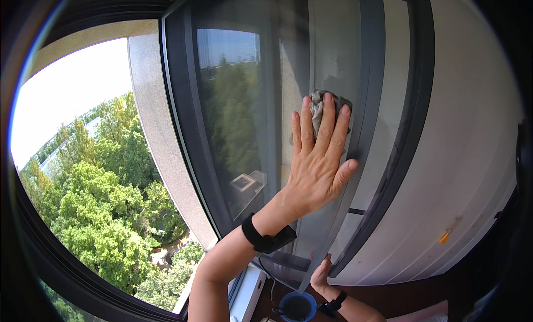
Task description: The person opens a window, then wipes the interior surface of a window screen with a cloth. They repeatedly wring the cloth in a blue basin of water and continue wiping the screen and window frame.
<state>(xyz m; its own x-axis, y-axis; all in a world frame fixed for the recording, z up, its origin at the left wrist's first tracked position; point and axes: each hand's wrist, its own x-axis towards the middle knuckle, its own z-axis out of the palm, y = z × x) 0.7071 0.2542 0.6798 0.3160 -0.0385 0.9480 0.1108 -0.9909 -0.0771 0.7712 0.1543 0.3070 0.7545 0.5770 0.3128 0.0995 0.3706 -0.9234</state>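
Observation:
My left hand point(318, 168) lies flat, fingers spread, pressing a crumpled grey cloth point(317, 114) against a mesh-like window panel point(333, 64). The cloth shows under and beyond the fingertips, and darker patches mark the panel around it. Lower down, my right hand point(321, 274) grips the grey edge of the panel's frame point(372, 72) near its bottom end; most of its fingers are hidden. A black strap point(266, 236) circles my left wrist and another black strap point(333, 304) my right.
A blue bowl point(313, 299) with dark contents stands below the panel, near a cable point(272, 290) and a white ledge point(248, 297). The window opening at left looks down on trees point(100, 205). A stained white wall point(466, 155) with a yellow tassel point(444, 238) is at right.

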